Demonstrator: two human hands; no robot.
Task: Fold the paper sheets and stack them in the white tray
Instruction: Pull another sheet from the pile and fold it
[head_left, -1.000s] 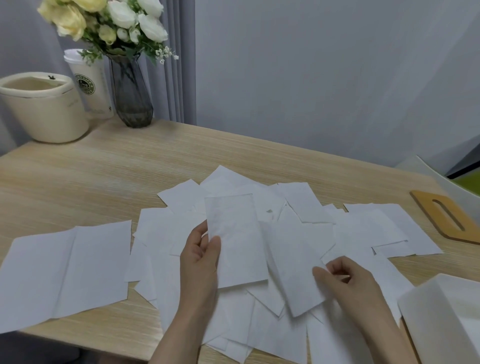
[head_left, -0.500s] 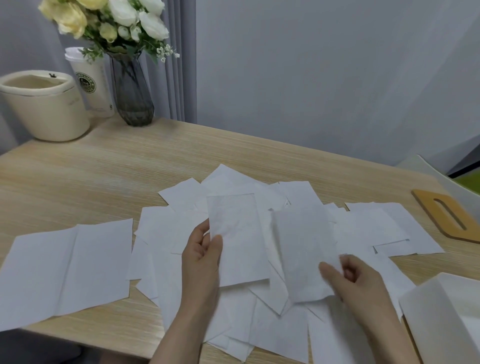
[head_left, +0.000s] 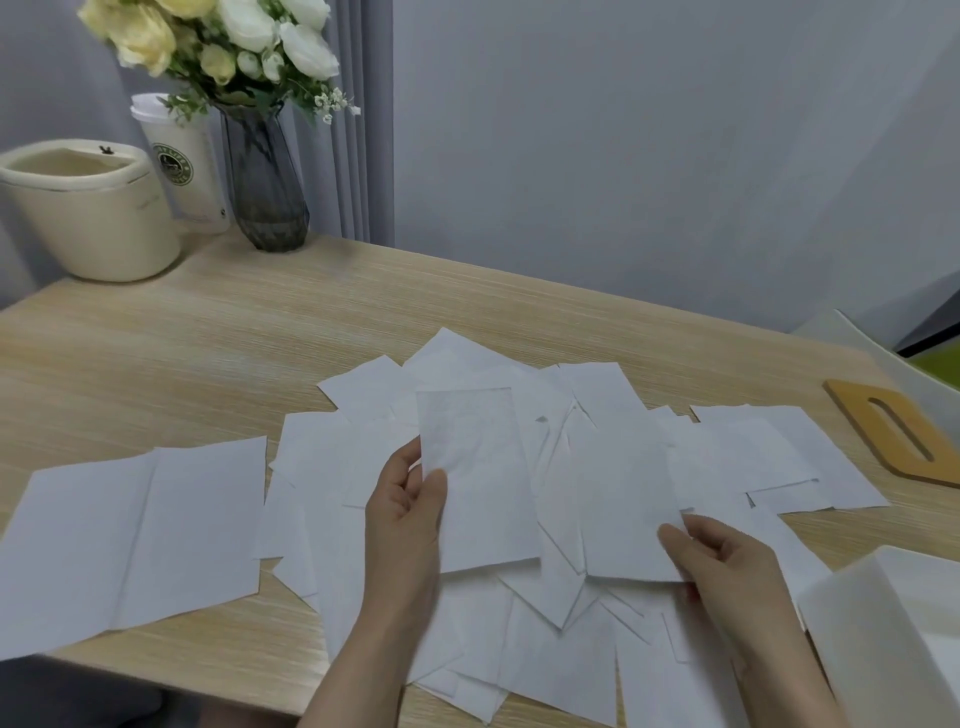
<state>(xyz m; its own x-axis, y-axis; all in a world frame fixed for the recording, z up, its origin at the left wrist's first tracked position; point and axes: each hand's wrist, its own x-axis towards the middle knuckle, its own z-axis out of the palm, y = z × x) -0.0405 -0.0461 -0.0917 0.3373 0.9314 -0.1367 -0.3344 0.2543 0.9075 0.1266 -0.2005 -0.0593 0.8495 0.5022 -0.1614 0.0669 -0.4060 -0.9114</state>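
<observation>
White folded sheets (head_left: 478, 483) pinched in both hands (head_left: 410, 514).

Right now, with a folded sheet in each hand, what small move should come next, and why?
Probably lay the right hand's folded sheet onto the left hand's sheet: both look folded already, and the white tray waits at right.

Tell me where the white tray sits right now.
In the head view the white tray is at the bottom right corner, partly cut off by the frame, just right of the right hand and the paper pile.
</observation>
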